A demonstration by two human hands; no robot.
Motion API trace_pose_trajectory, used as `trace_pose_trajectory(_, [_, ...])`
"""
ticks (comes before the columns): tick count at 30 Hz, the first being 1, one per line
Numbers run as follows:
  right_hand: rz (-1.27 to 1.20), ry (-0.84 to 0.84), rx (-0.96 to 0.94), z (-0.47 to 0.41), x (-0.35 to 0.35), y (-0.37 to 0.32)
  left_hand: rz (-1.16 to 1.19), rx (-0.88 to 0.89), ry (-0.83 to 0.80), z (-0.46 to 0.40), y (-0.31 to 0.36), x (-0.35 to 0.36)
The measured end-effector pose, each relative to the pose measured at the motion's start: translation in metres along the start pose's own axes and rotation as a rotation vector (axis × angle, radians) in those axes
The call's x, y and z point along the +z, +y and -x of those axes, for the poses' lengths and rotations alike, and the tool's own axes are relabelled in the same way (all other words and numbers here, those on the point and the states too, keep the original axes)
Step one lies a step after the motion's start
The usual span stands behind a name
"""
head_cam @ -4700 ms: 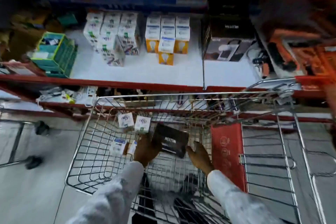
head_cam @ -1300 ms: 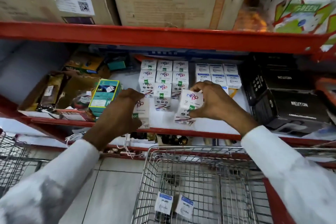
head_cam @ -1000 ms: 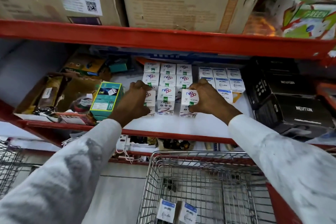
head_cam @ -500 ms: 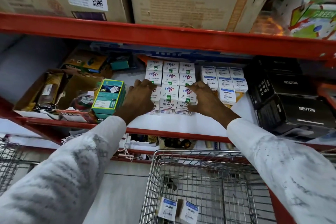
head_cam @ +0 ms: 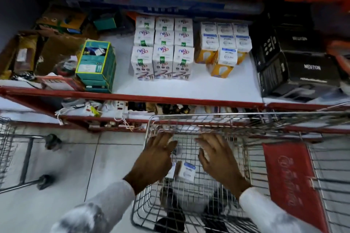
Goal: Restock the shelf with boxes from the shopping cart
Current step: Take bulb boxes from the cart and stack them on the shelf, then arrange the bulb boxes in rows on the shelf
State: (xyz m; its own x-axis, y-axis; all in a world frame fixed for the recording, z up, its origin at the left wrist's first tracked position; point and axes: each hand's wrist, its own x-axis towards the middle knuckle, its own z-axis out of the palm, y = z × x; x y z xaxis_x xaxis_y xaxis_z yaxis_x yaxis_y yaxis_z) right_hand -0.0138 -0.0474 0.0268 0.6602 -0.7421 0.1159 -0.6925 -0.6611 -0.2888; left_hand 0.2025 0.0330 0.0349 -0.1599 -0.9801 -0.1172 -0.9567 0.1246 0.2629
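Both hands hover inside the wire shopping cart point(head_cam: 149, 130), fingers spread, holding nothing. My left hand point(head_cam: 154, 159) is at the cart's left wall and my right hand point(head_cam: 216, 157) is to its right. Between them, on the cart floor, lie two small white boxes with blue labels point(head_cam: 187, 171); the left one is partly hidden by my left hand. On the white shelf point(head_cam: 189, 89) stand neat rows of white boxes with purple print point(head_cam: 162, 62) and, to their right, white-and-orange bulb boxes point(head_cam: 225, 56).
Black Neuton boxes point(head_cam: 303, 70) fill the shelf's right end. A green box point(head_cam: 96, 64) and open cardboard cartons point(head_cam: 47, 51) crowd the left end. A red child-seat flap point(head_cam: 289, 179) is at the cart's right. Another cart's frame point(head_cam: 11, 157) stands on the tiled floor at left.
Both hands have left the white purple-print boxes on the shelf and dropped down into the cart. My view has tilted downward. The front row of boxes now stands aligned.
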Motion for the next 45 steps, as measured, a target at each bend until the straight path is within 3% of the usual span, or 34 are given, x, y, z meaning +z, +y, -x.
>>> trace_pose_trajectory(5, [-0.086,-0.54,0.21,0.043,0.069,-0.001,-0.075,-0.132,-0.531,-0.003,0.013,0.056])
trace_pose_trajectory(7, [-0.097,-0.644,0.244,0.047,0.093,-0.005,-0.106,-0.157,-0.608,-0.004,0.014,0.069])
trace_pose_trajectory(10, [-0.112,-0.681,0.268,0.042,0.111,-0.007,-0.124,-0.167,-0.567,-0.002,0.009,0.086])
trace_pose_trajectory(14, [-0.218,-0.621,0.292,0.03,0.094,0.003,-0.014,-0.201,-0.485,-0.006,0.01,0.073])
trace_pose_trajectory(20, [-0.476,-0.541,0.364,-0.006,-0.018,0.04,0.199,-0.208,-0.265,-0.023,0.032,-0.021])
trace_pose_trajectory(30, [-0.497,-0.382,0.268,-0.087,-0.212,0.096,0.096,-0.119,0.002,-0.105,0.07,-0.183])
trace_pose_trajectory(35, [-0.458,-0.245,0.341,-0.136,-0.225,0.144,-0.104,-0.127,0.099,-0.175,0.065,-0.195])
trace_pose_trajectory(45, [-0.091,-0.134,0.276,-0.198,-0.175,0.185,-0.288,-0.248,0.051,-0.275,0.035,-0.155])
